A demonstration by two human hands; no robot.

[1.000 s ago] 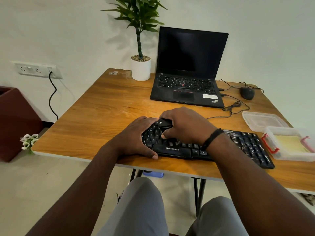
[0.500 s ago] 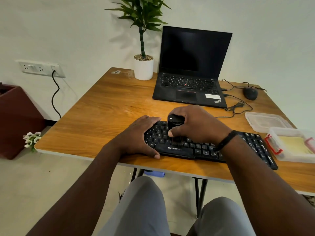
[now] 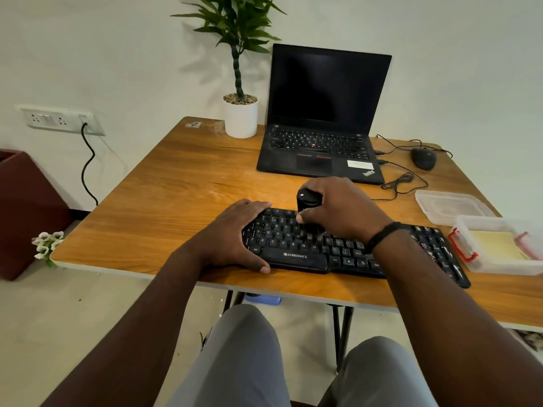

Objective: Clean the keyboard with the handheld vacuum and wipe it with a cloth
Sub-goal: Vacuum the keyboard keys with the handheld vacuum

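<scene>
Since the earlier frames we had moved the handheld vacuum (image 3: 307, 211) to the right along the keyboard (image 3: 296, 245), from the left end of the keys to the middle part, and we had raised it from a low, tilted position to an upright one. Our right hand (image 3: 343, 210) gripped the vacuum from the right side, with the fingers curled around its black body and the thumb on its front, and the lower end of the vacuum touched the keys. Our left hand (image 3: 235, 233) rested on the left end of the keyboard, the fingers straight over the top corner and the thumb along the front edge, so it pressed the keyboard but did not close around it. The keyboard lay near the front edge of the wooden table (image 3: 164, 201). Just beside its right end stood a clear container (image 3: 499, 245) with red clips and a yellow cloth (image 3: 496, 245) inside, and behind the container lay its lid (image 3: 449, 205). Further back we saw an open laptop (image 3: 323, 113), a mouse (image 3: 423, 158) with its cable, and a potted plant (image 3: 241, 116).
</scene>
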